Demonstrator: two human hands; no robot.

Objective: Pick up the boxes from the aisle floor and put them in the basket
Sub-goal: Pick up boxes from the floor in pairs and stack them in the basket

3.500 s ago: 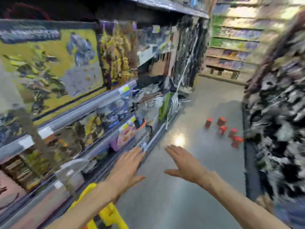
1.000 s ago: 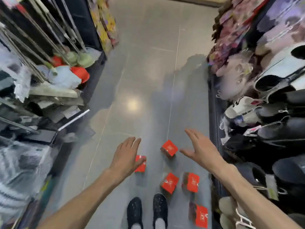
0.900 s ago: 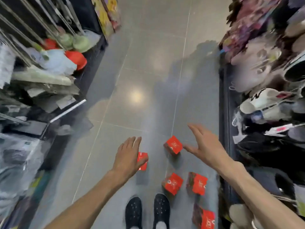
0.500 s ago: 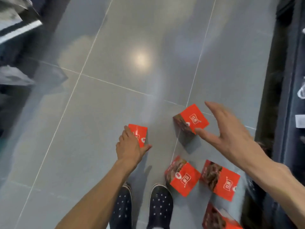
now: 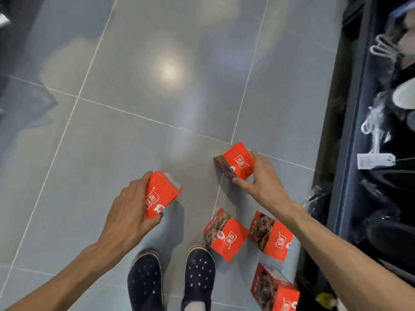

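Note:
Several small red boxes lie on the grey tiled aisle floor. My left hand (image 5: 130, 207) is wrapped around one red box (image 5: 162, 193), which is tilted under the fingers. My right hand (image 5: 261, 179) grips a second red box (image 5: 235, 161), thumb below it and fingers on its far right side. Three more red boxes rest near my feet: one (image 5: 225, 235) by my right shoe, one (image 5: 271, 236) under my right forearm, one (image 5: 275, 288) at the bottom edge. The basket is out of view.
My two dark shoes (image 5: 170, 277) stand at the bottom centre. A dark shelf base (image 5: 350, 122) with hanging footwear and a white tag (image 5: 375, 160) runs along the right. A dark shelf edge (image 5: 13, 10) shows at the top left.
The view has dropped closer to the floor. My left hand has closed on its box and tilted it. My right hand has reached forward and gripped the far box.

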